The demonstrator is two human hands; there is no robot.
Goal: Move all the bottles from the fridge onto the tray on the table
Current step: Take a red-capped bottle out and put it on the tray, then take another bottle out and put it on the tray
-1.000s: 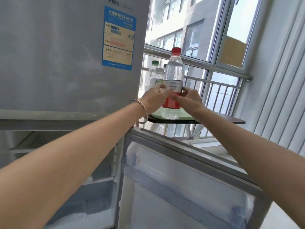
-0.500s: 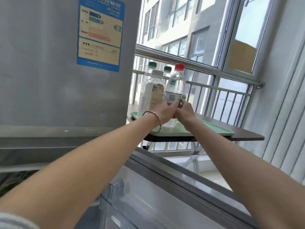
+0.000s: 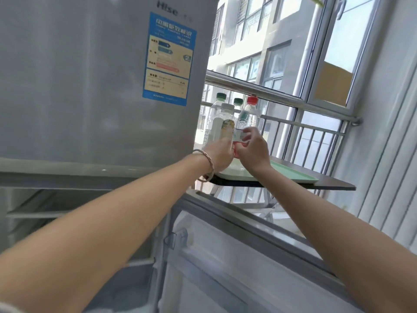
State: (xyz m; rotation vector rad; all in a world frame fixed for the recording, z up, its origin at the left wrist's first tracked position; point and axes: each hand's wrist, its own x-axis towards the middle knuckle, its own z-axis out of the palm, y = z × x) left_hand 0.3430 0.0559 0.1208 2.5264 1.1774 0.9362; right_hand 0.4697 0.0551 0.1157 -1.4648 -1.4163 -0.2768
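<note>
The red-capped bottle (image 3: 248,116) stands between the two hands at the near left end of the green tray (image 3: 293,175), which lies on the dark surface (image 3: 338,185) past the open fridge door (image 3: 248,245). The left hand (image 3: 220,154) curls around the lower body of the bottle from its own side, and the right hand (image 3: 252,149) closes on the label band from the other, fingers (image 3: 249,133) bent over the front; both hands grip the same bottle, though whether its base already rests on the tray is hidden behind the wrists. Just beyond the left hand's knuckles stands a white-capped bottle (image 3: 224,125) with a yellow label, and behind it two green-capped bottles (image 3: 220,97), so the space on that side is tight. To finish the step well, the bottle should probably be lowered straight down and kept upright, with the left hand careful not to nudge the white-capped neighbour as it lets go. The safer order seems to be to feel the base settle flat inside the tray's rim, loosen the right hand first, then draw the left hand back toward the body rather than sideways. The free length of tray lies out past the right hand, so later bottles would likely fit there. The fridge (image 3: 90,86) shelves below the forearms are too blurred to show what remains.
</note>
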